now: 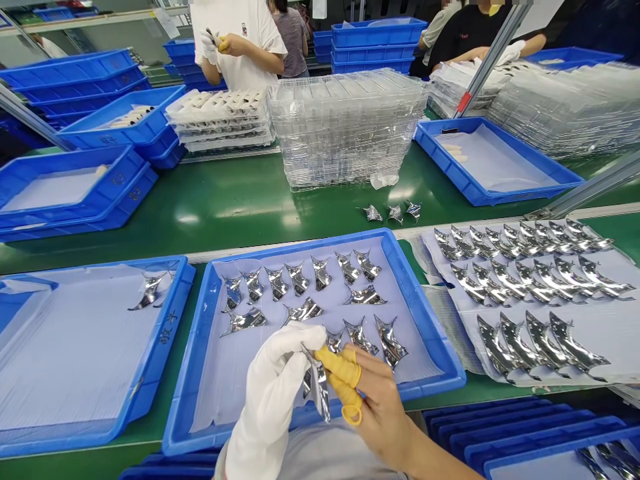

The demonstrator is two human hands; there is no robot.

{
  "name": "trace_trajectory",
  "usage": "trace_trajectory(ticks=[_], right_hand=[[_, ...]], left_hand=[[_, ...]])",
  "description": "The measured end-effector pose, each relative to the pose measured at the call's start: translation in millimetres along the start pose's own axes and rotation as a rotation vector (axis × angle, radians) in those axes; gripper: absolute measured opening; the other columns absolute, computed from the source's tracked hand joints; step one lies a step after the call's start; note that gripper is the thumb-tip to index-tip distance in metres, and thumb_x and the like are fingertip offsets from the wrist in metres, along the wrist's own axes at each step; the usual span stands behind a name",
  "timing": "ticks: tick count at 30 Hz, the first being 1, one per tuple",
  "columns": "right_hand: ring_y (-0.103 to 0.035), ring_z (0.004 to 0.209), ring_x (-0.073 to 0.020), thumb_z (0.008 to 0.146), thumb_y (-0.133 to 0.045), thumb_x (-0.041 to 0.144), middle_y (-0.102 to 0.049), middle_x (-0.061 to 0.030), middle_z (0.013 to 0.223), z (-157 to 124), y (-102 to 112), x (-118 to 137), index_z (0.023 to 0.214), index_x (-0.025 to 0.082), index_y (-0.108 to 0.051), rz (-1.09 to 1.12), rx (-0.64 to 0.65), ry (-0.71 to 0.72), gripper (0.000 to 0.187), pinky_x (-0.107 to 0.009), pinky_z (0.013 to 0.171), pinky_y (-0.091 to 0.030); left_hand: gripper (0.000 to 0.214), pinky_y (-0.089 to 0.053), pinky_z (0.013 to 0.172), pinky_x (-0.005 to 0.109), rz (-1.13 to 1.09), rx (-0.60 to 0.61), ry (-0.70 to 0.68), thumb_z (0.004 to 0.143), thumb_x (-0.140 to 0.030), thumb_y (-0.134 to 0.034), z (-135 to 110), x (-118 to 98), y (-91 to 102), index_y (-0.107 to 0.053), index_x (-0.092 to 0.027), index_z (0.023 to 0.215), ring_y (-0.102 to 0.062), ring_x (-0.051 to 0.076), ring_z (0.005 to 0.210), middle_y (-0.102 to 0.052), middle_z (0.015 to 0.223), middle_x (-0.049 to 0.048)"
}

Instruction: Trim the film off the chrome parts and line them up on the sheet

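Note:
My left hand point(273, 393), in a white glove, pinches a curved, mirror-like chrome part point(321, 393) near its upper end. My right hand point(370, 393) wears yellow finger cots; its thumb and fingertips are closed against the same part, from the right. Both hands are over the near edge of a blue tray point(313, 245) lined with white sheet. Similar chrome pieces point(391, 340) lie in loose rows in this tray, some of them partly hidden behind my hands.
At left, another lined blue tray point(65, 353) has chrome pieces point(150, 290) in its far corner. Rows of chrome pieces point(540, 283) cover white sheets at right. Three small pieces point(395, 213) lie beyond the tray, before stacked clear plastic trays point(350, 133). Co-workers point(240, 47) stand across the bench.

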State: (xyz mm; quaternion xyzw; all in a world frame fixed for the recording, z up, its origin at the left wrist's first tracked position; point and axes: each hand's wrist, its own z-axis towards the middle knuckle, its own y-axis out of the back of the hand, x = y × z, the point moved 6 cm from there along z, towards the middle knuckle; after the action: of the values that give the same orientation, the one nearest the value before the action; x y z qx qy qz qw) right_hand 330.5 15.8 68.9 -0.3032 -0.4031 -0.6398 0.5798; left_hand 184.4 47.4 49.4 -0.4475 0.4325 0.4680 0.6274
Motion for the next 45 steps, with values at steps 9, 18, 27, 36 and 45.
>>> trace_trajectory(ticks=[9, 18, 27, 36, 45], right_hand=[[-0.045, 0.057, -0.0143, 0.105, -0.054, 0.02, -0.053, 0.0017, 0.064, -4, -4, -17, 0.089, 0.021, -0.08, 0.201, -0.051, -0.21, 0.03, -0.026, 0.051, -0.037], [-0.046, 0.059, -0.0173, 0.11, -0.045, 0.027, -0.061, -0.0003, 0.067, 0, 1, 4, 0.13, 0.023, -0.073, 0.05, 0.033, 0.007, 0.035, -0.03, 0.055, -0.042], [-0.046, 0.056, -0.0166, 0.11, -0.044, 0.023, -0.06, -0.0003, 0.064, 1, 1, 6, 0.13, 0.021, -0.073, -0.035, 0.028, 0.072, 0.035, -0.029, 0.052, -0.042], [-0.05, 0.055, -0.0147, 0.108, -0.053, 0.025, -0.064, 0.0009, 0.063, 1, -1, -6, 0.116, 0.025, -0.081, 0.114, -0.024, -0.038, 0.03, -0.026, 0.055, -0.047], [-0.05, 0.056, -0.0158, 0.111, -0.046, 0.034, -0.067, -0.0011, 0.065, 1, -2, -1, 0.129, 0.021, -0.076, 0.088, 0.071, -0.005, 0.037, -0.028, 0.054, -0.046]], left_hand=[[0.019, -0.056, 0.091, 0.028, -0.036, -0.035, 0.087, 0.097, -0.032, -0.068, -7, 14, 0.0, -0.08, -0.034, 0.112, -0.071, 0.017, 0.1, -0.079, 0.108, 0.0015], [0.022, -0.057, 0.091, 0.03, -0.115, -0.098, 0.086, 0.094, -0.03, -0.072, -3, 11, 8.0, -0.08, -0.033, 0.115, -0.071, 0.019, 0.101, -0.079, 0.107, 0.0036], [0.016, -0.057, 0.086, 0.031, -0.119, -0.105, 0.041, 0.093, -0.032, -0.074, 1, 2, -0.3, -0.082, -0.031, 0.106, -0.071, 0.02, 0.094, -0.08, 0.099, 0.0044], [0.018, -0.057, 0.087, 0.028, -0.098, -0.09, 0.04, 0.095, -0.031, -0.071, 0, 3, 0.3, -0.082, -0.032, 0.109, -0.071, 0.018, 0.098, -0.08, 0.1, 0.003], [0.015, -0.057, 0.081, 0.027, -0.082, -0.107, 0.042, 0.093, -0.033, -0.074, 4, 0, 1.0, -0.083, -0.031, 0.104, -0.072, 0.018, 0.089, -0.078, 0.091, 0.003]])
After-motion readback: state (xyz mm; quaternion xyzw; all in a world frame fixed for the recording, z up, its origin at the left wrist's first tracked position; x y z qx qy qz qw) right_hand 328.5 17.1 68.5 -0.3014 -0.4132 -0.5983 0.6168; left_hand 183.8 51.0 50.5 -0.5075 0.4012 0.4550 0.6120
